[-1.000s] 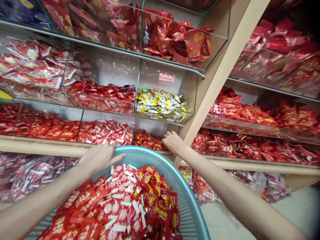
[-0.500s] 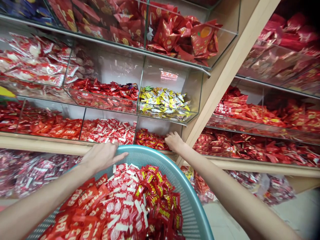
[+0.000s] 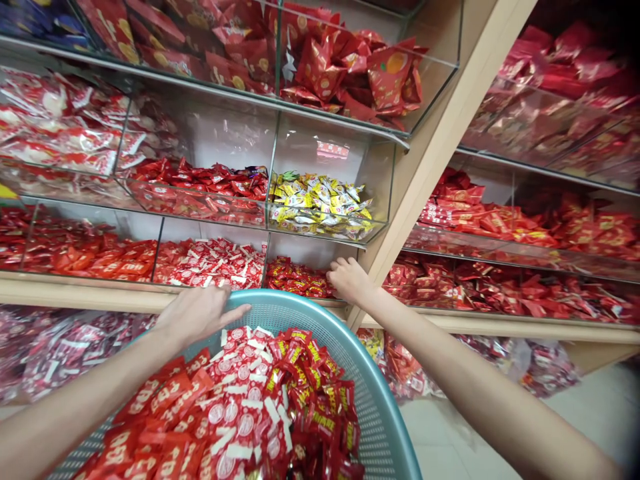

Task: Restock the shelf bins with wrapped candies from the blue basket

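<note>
My left hand (image 3: pixel 197 310) is closed over the far rim of a teal plastic basket (image 3: pixel 373 360), its thumb lying along the inner side. Inside the basket are orange-red packets (image 3: pixel 173 393), red-and-white wrapped candies (image 3: pixel 245 387) and red candies with yellow lettering (image 3: pixel 325 400). Beyond the rim, my right hand (image 3: pixel 347 280) reaches into the right end of the lowest bin, at small red wrapped candies (image 3: pixel 300 277). Its fingers are curled, and whatever they hold is hidden from view.
Clear-fronted bins of yellow-and-white candies (image 3: pixel 320 200) and red packets (image 3: pixel 350 73) rise above. A slanting wooden post (image 3: pixel 425 180) stands close to my right arm. Bagged candies (image 3: pixel 90 340) lie below the wooden shelf edge (image 3: pixel 90 293).
The view has shifted a little, so shelves and basket sit slightly further left. My right hand stays at the red candy bin with fingers curled; my left hand still grips the rim.
</note>
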Motion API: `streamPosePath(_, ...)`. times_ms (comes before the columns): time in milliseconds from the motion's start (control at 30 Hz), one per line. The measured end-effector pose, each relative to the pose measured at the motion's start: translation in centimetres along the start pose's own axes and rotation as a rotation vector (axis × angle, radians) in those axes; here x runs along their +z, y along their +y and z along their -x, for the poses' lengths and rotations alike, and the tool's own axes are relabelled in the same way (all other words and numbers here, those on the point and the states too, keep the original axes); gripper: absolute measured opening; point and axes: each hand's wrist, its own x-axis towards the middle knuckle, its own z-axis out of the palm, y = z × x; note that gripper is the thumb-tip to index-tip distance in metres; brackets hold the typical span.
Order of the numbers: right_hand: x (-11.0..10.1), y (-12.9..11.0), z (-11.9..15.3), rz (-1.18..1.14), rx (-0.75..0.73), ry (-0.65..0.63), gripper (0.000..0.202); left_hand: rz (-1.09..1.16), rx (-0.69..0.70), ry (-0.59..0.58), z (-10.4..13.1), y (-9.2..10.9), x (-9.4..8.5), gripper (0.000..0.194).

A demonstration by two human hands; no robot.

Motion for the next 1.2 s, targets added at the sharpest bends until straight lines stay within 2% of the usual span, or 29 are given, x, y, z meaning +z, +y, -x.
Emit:
streamPosePath(100,-1.2,0.0,2.5,-0.117,0.018,0.097,0.019,0.013,-0.002,-0.003,0.1,0.0,-0.1,0.07)
streamPosePath(167,-1.7,-0.3,4.4,-0.315,0.045,0.137,0.02,0.027,-0.009,-0.004,0.1,0.0,-0.1,0.069)
streamPosePath(267,-1.8,-1.5,6.7,-0.626,0.062,0.074,0.019,0.041,-0.014,0.001,0.1,0.1,-0.2,0.067)
streamPosePath(333,-1.5,-2.4,7.4,-0.716,0.068,-0.006,0.02,0.04,-0.01,0.01,0.0,0.2,-0.2,0.066)
streamPosePath(467,-1.4,-4.3,7.4,-0.624,0.083,-0.091,0.02,0.031,-0.008,0.013,0.1,0.1,-0.1,0.067)
streamPosePath(600,-2.0,-5.8,6.8,-0.458,0.114,-0.038,0.027,0.03,-0.023,-0.005,0.1,0.2,-0.4,0.068)
streamPosePath(733,-2.1,-5.5,5.5,-0.495,0.187,0.09,0.04,0.054,-0.046,-0.027,0.2,0.2,-0.6,0.069)
streamPosePath(867,-1.1,-3.3,1.9,-0.471,0.29,0.229,0.034,0.033,-0.047,-0.038,0.2,0.2,-0.6,0.066)
streamPosePath(1033,0.7,-2.0,-3.9,-0.534,0.419,0.215,0.021,0.002,-0.043,-0.048,0.2,0.3,-0.7,0.065)
streamPosePath(1200,3.1,-3.3,-6.6,-0.6,0.348,0.266,0.028,0.014,-0.044,-0.052,0.2,0.3,-0.8,0.064)
